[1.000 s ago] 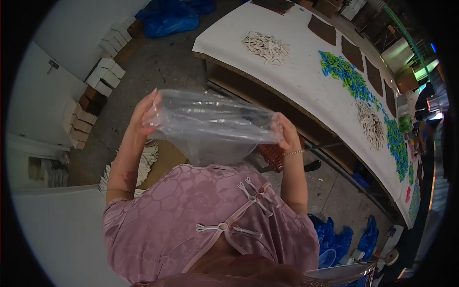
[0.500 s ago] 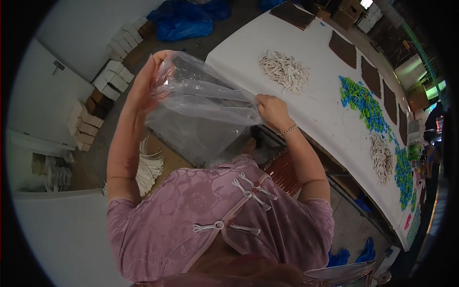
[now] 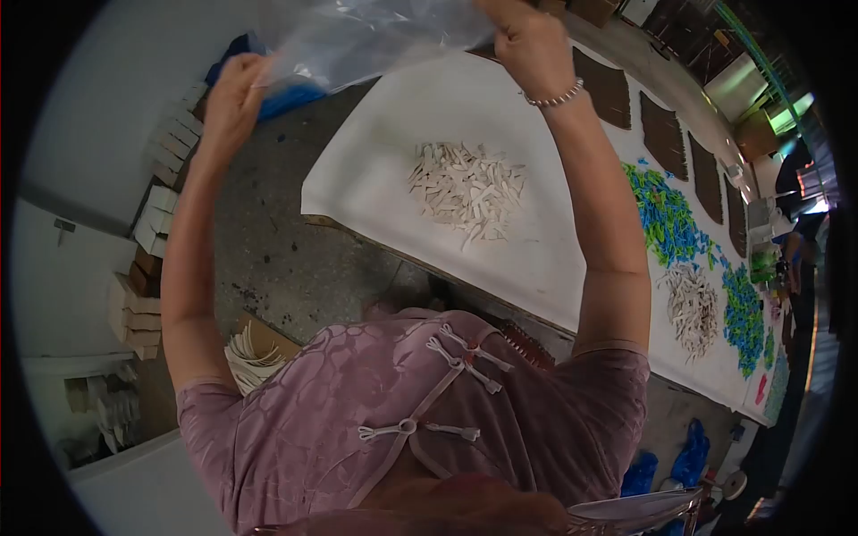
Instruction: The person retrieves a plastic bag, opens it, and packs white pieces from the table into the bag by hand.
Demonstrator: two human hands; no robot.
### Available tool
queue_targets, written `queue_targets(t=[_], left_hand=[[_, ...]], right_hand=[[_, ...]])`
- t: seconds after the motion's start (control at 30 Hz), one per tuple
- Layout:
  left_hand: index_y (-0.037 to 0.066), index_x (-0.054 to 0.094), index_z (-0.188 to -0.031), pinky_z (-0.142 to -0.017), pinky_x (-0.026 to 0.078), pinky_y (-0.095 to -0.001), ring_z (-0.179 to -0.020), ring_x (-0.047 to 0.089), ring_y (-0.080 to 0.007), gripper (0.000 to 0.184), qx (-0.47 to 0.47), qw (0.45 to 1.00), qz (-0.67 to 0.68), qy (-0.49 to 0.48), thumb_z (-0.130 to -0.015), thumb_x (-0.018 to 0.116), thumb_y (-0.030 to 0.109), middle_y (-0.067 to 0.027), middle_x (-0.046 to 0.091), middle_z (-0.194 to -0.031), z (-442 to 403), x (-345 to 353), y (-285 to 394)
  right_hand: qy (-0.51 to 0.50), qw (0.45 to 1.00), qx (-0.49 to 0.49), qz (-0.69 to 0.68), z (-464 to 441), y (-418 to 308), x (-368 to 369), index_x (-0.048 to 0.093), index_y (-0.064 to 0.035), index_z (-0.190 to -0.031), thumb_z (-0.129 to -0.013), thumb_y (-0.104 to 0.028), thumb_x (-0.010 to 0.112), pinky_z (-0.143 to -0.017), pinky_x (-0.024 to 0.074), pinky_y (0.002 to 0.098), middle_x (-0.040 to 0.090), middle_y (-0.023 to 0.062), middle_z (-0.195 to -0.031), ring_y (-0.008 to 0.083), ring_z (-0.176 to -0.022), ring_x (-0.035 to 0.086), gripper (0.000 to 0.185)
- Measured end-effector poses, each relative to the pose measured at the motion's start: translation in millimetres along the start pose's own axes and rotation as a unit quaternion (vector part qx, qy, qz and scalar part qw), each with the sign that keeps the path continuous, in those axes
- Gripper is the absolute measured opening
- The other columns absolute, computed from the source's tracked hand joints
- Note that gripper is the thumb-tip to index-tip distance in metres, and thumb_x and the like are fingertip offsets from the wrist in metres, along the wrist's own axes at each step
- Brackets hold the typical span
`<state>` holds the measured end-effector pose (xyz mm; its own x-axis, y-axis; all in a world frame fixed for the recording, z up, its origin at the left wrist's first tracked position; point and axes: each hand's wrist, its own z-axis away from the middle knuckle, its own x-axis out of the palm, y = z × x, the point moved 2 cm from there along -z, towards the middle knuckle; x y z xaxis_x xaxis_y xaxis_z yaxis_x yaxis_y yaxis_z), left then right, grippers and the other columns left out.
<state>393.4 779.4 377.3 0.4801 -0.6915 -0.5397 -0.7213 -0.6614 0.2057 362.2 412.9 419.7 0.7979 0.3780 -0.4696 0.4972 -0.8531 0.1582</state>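
The left hand (image 3: 234, 103) and right hand (image 3: 536, 54) are both closed on a clear, thin plastic bag (image 3: 366, 40), stretched between them above the far end of the white-covered surface (image 3: 357, 170). The bag runs out of view and partly screens that end. On the surface lie a loose pile of off-white strips (image 3: 469, 188), a mixed green-and-blue heap (image 3: 666, 219) and flat brown sheets (image 3: 601, 85). Left of it, crumpled blue plastic (image 3: 290, 103) sits on the floor.
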Motion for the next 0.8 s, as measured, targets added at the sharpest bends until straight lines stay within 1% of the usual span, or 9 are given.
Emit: queue_targets(t=[0.03,0.1,0.2,0.33,0.4,0.47,0.6,0.73,0.8], left_hand=[[0.003,0.061,-0.102,-0.079,0.043,-0.029,-0.092,0.055,-0.0195,0.024,-0.141,0.983,0.051,-0.101,-0.093,0.048,0.021,-0.009,0.056,-0.104,5.8,36.2,-26.6],[0.001,0.06,-0.097,-0.077,0.043,-0.0292,-0.09,0.055,-0.0213,0.025,-0.156,0.983,0.088,-0.04,-0.092,0.047,0.022,-0.0108,0.055,-0.1,-0.9,75.0,-39.9],[0.002,0.06,-0.099,-0.077,0.042,-0.0295,-0.088,0.055,-0.0243,0.027,-0.125,0.987,0.099,-0.016,-0.093,0.045,0.023,-0.0109,0.054,-0.099,-21.5,146.6,-38.3],[0.01,0.06,-0.111,-0.076,0.044,-0.0319,-0.087,0.055,-0.0267,0.029,-0.096,0.986,0.133,0.001,-0.093,0.042,0.024,-0.0112,0.052,-0.101,-52.5,245.5,-35.9],[0.014,0.059,-0.115,-0.075,0.044,-0.0327,-0.087,0.055,-0.0268,0.03,-0.097,0.983,0.155,-0.003,-0.094,0.042,0.024,-0.0113,0.052,-0.102,-58.9,292.4,-32.7],[0.019,0.057,-0.121,-0.073,0.045,-0.0344,-0.087,0.056,-0.0279,0.032,-0.114,0.972,0.201,-0.04,-0.094,0.041,0.024,-0.0106,0.05,-0.105,-64.7,338.3,-30.9],[0.022,0.054,-0.125,-0.072,0.046,-0.0353,-0.085,0.056,-0.028,0.034,-0.143,0.95,0.241,-0.139,-0.094,0.039,0.023,-0.0103,0.049,-0.108,-72.5,395.0,-8.4],[0.022,0.047,-0.131,-0.07,0.047,-0.0339,-0.078,0.056,-0.0241,0.038,-0.083,0.948,0.259,-0.163,-0.094,0.037,0.02,-0.0108,0.046,-0.112,-75.9,419.2,-5.6],[0.022,0.046,-0.132,-0.07,0.047,-0.0329,-0.076,0.056,-0.0227,0.04,-0.089,0.938,0.272,-0.197,-0.093,0.038,0.02,-0.0111,0.045,-0.113,-71.5,432.0,-16.9]], right_hand=[[0.002,1.0,0.002,0.002,8.2,7.2,3.7,0.065,-0.0039,-0.08,-0.081,-0.001,0.049,-0.052,0.0512,0.0294,0.063,0.0109,-0.061,0.018,-0.06,0.065,0.016],[-0.094,0.817,0.477,-0.31,43.9,49.1,29.3,0.062,0.0001,-0.094,-0.085,0.0,0.047,-0.057,0.0537,0.0273,0.063,0.0093,-0.07,0.0182,-0.066,0.066,0.017],[0.071,0.587,0.592,-0.547,89.0,90.5,69.1,0.053,0.0058,-0.109,-0.086,0.002,0.047,-0.068,0.0545,0.0276,0.06,0.011,-0.083,0.0226,-0.08,0.065,0.025],[0.141,0.614,0.608,-0.483,135.9,145.3,117.5,0.038,0.0093,-0.123,-0.084,-0.002,0.051,-0.077,0.0522,0.0284,0.041,0.0267,-0.127,0.0331,-0.108,0.055,0.043],[0.063,0.875,0.478,-0.043,145.8,151.6,124.6,0.025,0.0081,-0.132,-0.08,-0.007,0.06,-0.084,0.0492,0.0343,0.022,0.0305,-0.139,0.0391,-0.116,0.046,0.064],[0.083,0.869,0.485,-0.051,130.9,118.4,125.3,0.021,0.0022,-0.135,-0.076,-0.013,0.066,-0.088,0.046,0.0394,0.007,0.0307,-0.143,0.0436,-0.12,0.039,0.076],[-0.096,0.99,0.095,-0.04,144.3,61.0,192.5,0.034,-0.0065,-0.134,-0.083,-0.012,0.058,-0.088,0.0451,0.0427,0.03,0.0263,-0.138,0.0369,-0.107,0.052,0.057],[-0.402,0.789,0.464,-0.013,207.6,143.3,234.2,0.04,-0.0069,-0.132,-0.088,-0.029,0.05,-0.099,0.0293,0.0489,0.042,0.0221,-0.131,0.0401,-0.118,0.041,0.05],[-0.381,0.83,0.406,0.031,265.5,166.3,261.9,0.04,-0.0065,-0.132,-0.087,-0.029,0.051,-0.098,0.03,0.0489,0.042,0.0225,-0.13,0.0402,-0.12,0.038,0.051]])
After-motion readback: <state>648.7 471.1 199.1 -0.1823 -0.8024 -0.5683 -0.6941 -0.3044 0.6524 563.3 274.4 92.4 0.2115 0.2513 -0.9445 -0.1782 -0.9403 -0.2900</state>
